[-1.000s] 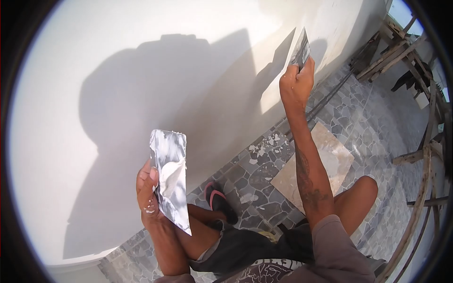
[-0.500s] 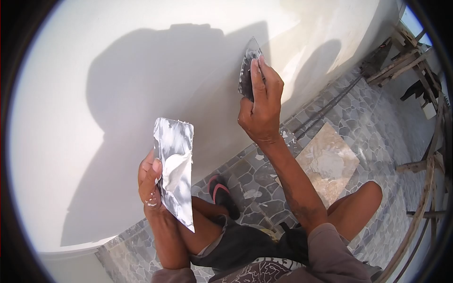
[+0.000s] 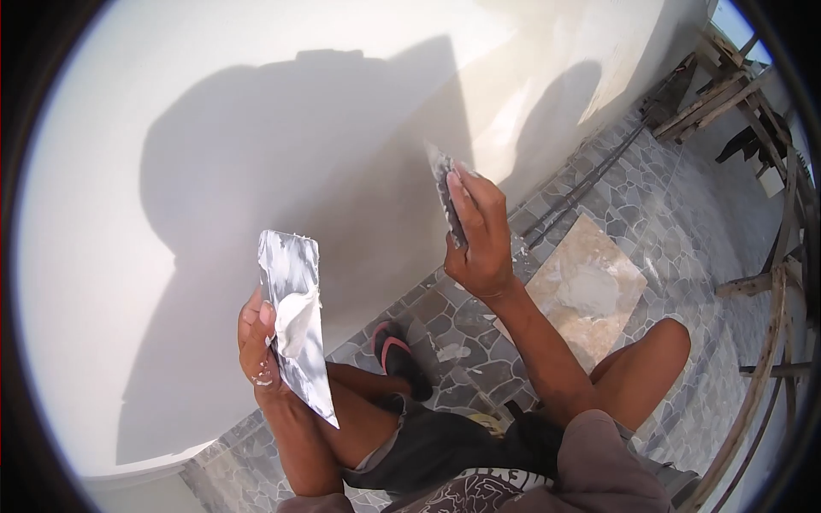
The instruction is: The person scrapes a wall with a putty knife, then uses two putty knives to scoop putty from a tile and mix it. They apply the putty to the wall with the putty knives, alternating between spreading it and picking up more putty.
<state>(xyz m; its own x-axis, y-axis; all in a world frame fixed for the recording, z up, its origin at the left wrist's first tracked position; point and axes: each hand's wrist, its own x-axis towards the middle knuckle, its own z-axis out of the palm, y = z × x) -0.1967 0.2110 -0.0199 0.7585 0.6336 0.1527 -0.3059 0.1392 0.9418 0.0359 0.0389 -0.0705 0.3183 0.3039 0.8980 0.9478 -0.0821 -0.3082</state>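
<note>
Head-camera view: right hand (image 3: 479, 244) pinches a putty blade (image 3: 443, 184) upright at the white wall (image 3: 256, 128), centre frame; left hand (image 3: 255, 346) clasps a putty-laden plate (image 3: 299, 359), lower left, well apart.

Grey cobbled floor (image 3: 684, 222) with a smeared beige tile (image 3: 590, 295) and a sandal (image 3: 400, 363)
</note>
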